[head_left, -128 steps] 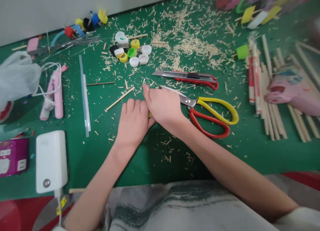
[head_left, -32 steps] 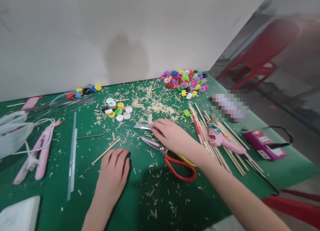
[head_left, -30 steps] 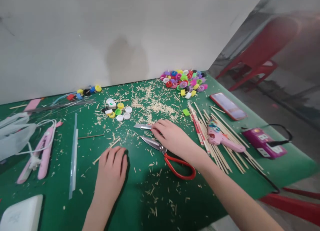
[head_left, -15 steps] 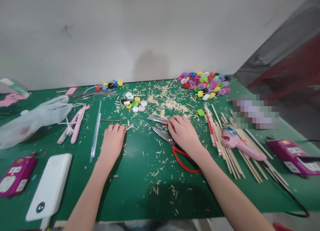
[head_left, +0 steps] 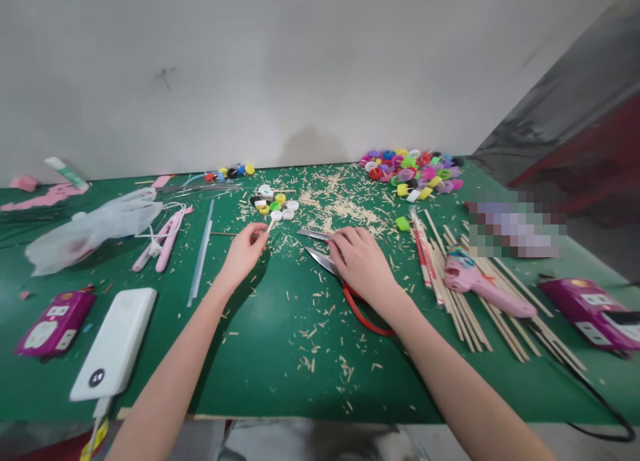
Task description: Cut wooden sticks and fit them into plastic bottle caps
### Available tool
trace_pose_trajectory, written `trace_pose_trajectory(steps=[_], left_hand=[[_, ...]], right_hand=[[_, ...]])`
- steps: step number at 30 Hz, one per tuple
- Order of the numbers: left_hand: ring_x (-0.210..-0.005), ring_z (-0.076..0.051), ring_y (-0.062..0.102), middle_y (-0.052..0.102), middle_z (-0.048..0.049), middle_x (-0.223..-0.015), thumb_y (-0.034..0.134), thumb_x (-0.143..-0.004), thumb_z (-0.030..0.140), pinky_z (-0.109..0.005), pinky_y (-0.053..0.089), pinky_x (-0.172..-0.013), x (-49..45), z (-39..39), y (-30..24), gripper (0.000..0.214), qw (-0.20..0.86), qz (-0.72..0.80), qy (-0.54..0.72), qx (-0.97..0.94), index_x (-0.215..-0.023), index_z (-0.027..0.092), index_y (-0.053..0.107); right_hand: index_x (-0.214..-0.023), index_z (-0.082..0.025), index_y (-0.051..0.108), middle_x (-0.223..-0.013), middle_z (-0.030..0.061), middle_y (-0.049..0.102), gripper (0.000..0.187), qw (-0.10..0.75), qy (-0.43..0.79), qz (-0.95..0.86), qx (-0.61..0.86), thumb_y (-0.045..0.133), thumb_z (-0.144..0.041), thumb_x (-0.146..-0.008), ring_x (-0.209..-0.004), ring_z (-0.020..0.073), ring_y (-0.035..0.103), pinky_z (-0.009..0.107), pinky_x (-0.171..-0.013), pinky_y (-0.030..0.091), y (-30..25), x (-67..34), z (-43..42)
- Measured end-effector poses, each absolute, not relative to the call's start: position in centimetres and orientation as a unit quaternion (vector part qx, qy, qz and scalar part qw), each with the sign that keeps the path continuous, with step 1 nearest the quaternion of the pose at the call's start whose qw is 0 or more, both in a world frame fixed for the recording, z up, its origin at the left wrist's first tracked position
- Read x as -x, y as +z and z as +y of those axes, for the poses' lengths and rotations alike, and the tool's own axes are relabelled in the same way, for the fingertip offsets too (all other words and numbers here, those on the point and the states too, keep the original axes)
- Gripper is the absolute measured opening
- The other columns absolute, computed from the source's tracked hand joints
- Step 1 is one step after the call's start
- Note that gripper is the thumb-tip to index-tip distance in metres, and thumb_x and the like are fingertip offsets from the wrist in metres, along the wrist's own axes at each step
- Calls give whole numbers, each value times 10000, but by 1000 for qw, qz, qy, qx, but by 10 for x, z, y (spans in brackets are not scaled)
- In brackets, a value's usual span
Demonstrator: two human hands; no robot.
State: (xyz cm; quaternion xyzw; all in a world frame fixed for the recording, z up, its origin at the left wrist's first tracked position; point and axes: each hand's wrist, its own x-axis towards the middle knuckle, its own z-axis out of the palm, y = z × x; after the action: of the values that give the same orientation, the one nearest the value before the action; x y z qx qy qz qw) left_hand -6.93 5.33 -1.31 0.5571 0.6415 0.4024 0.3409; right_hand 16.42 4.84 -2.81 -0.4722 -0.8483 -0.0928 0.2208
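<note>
Pinched between the thumb and fingers of my left hand (head_left: 245, 249) is a short wooden stick (head_left: 271, 226), its end pointing up near the caps. My right hand (head_left: 361, 258) is curled over the handle of a utility knife (head_left: 314, 235), whose blade points left. The same hand partly covers red-handled scissors (head_left: 364, 316) lying beside the knife, blades to the left. Several white, yellow, green and black bottle caps (head_left: 276, 208) lie just beyond my left hand. Wood shavings (head_left: 345, 211) are scattered around and beyond both hands.
A heap of colourful caps (head_left: 410, 171) sits at the back right. Wooden sticks (head_left: 463, 318) and a pink glue gun (head_left: 483, 291) lie right of my right arm. On the left are clear glue sticks (head_left: 201, 261), a plastic bag (head_left: 95, 228), a white power bank (head_left: 115, 344) and a purple box (head_left: 56, 322).
My left hand has moved away from me and to the right, lifting the short stick toward the caps. My right hand has shifted slightly, covering more of the knife and scissors.
</note>
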Motion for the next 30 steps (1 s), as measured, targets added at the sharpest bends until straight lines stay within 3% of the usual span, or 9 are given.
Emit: trace_pose_trajectory(steps=[3, 6, 11, 15, 20, 25, 30], left_hand=[[-511, -85, 477, 524, 41, -569, 573, -802, 247, -216, 352, -519, 61, 60, -15, 179, 454, 586, 491, -458, -941, 142, 619], [-559, -66, 507, 559, 36, -619, 688, -704, 292, -201, 395, -564, 54, 59, -15, 217, 535, 526, 545, -375, -852, 141, 642], [-607, -72, 570, 600, 26, -651, 777, -606, 337, -227, 478, -661, 48, 52, -9, 303, 582, 482, 561, -339, -759, 138, 607], [-613, -78, 595, 615, 17, -642, 758, -633, 348, -231, 495, -683, 44, 49, -10, 302, 582, 474, 546, -372, -738, 140, 566], [-696, -110, 653, 664, -2, -737, 634, -763, 312, -279, 527, -731, 38, 47, -14, 208, 568, 484, 538, -394, -789, 169, 486], [-465, -76, 548, 546, 82, -559, 482, -815, 232, -214, 463, -505, 44, 50, -18, 84, 513, 538, 530, -408, -851, 199, 415], [-362, -45, 401, 478, 101, -533, 480, -737, 205, -174, 337, -368, 49, 53, -21, 196, 497, 536, 539, -418, -929, 187, 450]], right_hand=[[-917, -129, 649, -962, 119, 641, 333, 220, -93, -861, 448, 333, -224, -961, -873, 232, 498, 356, -773, 394, -29, -158, 46], [-918, -143, 642, -928, 95, 650, 316, 242, -95, -869, 420, 346, -243, -964, -878, 229, 509, 354, -789, 400, -31, -151, 43], [-990, -135, 624, -926, 79, 662, 286, 275, -80, -883, 373, 403, -312, -957, -876, 220, 535, 337, -784, 425, -32, -142, 37], [-1019, -137, 610, -946, 81, 669, 311, 285, -69, -883, 366, 412, -368, -954, -886, 221, 547, 337, -798, 431, -33, -140, 35], [-1017, -138, 610, -939, 79, 671, 291, 276, -77, -886, 363, 408, -339, -958, -886, 217, 549, 330, -794, 418, -33, -140, 35], [-968, -149, 630, -935, 102, 662, 285, 237, -128, -845, 463, 374, -273, -959, -854, 227, 547, 344, -756, 400, -29, -154, 45], [-1028, -138, 632, -1005, 140, 646, 298, 213, -158, -811, 522, 406, -311, -939, -899, 262, 538, 370, -752, 418, -37, -180, 61]])
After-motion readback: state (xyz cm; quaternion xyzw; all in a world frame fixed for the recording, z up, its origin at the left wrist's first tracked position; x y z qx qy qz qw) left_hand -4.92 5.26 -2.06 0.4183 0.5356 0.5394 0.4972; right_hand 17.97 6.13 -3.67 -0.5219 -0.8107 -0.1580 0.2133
